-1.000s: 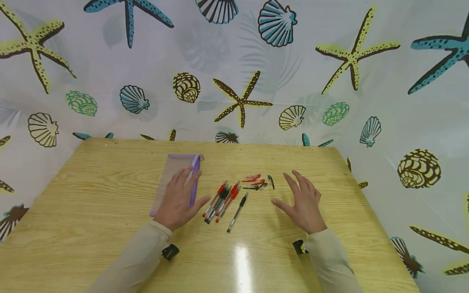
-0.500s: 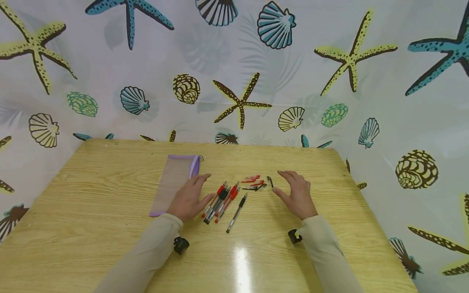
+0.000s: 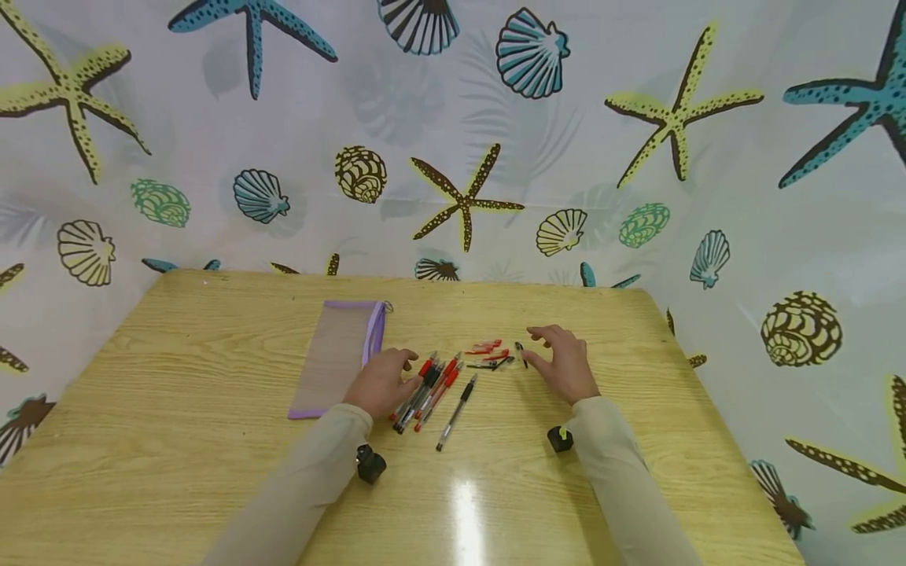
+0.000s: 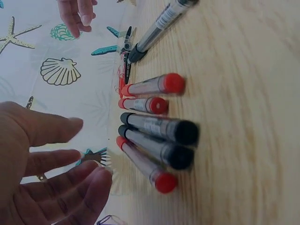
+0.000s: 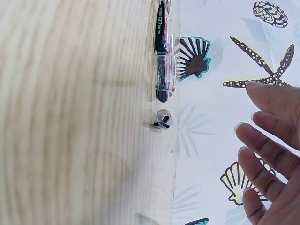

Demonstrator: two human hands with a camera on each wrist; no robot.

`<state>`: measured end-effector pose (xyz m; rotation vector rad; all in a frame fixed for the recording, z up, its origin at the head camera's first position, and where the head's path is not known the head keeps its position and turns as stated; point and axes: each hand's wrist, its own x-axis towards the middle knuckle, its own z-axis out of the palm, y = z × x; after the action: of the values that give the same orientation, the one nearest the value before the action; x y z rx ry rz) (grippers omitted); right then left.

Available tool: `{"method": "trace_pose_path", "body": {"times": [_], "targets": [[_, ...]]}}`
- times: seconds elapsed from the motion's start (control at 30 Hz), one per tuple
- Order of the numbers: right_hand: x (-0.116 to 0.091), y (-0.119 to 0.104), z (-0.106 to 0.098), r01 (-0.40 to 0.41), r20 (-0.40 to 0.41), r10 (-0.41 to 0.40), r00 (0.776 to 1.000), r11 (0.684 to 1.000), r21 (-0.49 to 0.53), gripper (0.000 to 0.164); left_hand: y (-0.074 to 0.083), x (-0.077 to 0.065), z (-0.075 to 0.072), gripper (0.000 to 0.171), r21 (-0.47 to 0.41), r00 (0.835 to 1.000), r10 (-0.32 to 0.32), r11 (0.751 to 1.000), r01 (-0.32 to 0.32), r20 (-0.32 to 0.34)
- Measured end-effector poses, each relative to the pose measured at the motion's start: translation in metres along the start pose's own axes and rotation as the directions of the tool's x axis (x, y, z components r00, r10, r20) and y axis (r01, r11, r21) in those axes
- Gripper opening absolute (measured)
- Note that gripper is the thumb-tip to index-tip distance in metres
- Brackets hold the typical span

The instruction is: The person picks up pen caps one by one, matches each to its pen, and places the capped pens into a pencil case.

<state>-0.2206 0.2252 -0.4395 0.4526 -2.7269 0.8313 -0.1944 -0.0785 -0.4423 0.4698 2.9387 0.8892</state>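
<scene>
My left hand (image 3: 382, 383) hovers at the left side of a bundle of red and black gel pens (image 3: 427, 397), fingers loosely bent and holding nothing. In the left wrist view its thumb and fingers stand apart from the pens (image 4: 159, 129). One black gel pen (image 3: 457, 413) lies alone to the right of the bundle. Red and black pen caps (image 3: 491, 354) form a small group beyond it. My right hand (image 3: 564, 365) hovers beside a single black cap (image 3: 522, 355), thumb and fingers apart. The right wrist view shows a gap between the fingers and that cap (image 5: 162, 119).
A flat mesh pouch (image 3: 329, 354) with purple edging and a zipper lies left of the pens, partly behind my left hand. Everything rests on a wooden table (image 3: 177, 409). A curtain (image 3: 297, 102) printed with shells and starfish hangs behind and around the table.
My left hand has moved right and down, off the pouch to the pens. My right hand has moved left toward the lone black cap. Fingers of both hands have bent more. Pens and caps stay put.
</scene>
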Motion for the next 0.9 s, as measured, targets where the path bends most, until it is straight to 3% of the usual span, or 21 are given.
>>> {"method": "trace_pose_path", "body": {"times": [0.3, 0.47, 0.63, 0.9], "targets": [[0.014, 0.006, 0.004, -0.012, 0.048, 0.011, 0.999, 1.000, 0.020, 0.038, 0.003, 0.012, 0.014, 0.031, 0.084, 0.998, -0.054, 0.995, 0.052, 0.018], [0.020, 0.008, 0.007, -0.024, 0.072, 0.021, 0.997, 0.999, 0.040, 0.038, 0.005, 0.015, 0.020, 0.005, 0.112, 0.996, -0.084, 0.990, 0.082, 0.013], [0.026, 0.010, 0.010, -0.058, 0.096, 0.052, 0.994, 0.997, 0.060, 0.037, 0.006, 0.016, 0.022, 0.021, 0.106, 0.994, -0.103, 0.989, 0.100, 0.022], [0.036, 0.014, 0.016, -0.081, 0.114, 0.073, 0.991, 0.995, 0.062, 0.035, 0.008, 0.016, 0.021, 0.016, 0.076, 0.991, -0.132, 0.989, 0.130, 0.013]]}}
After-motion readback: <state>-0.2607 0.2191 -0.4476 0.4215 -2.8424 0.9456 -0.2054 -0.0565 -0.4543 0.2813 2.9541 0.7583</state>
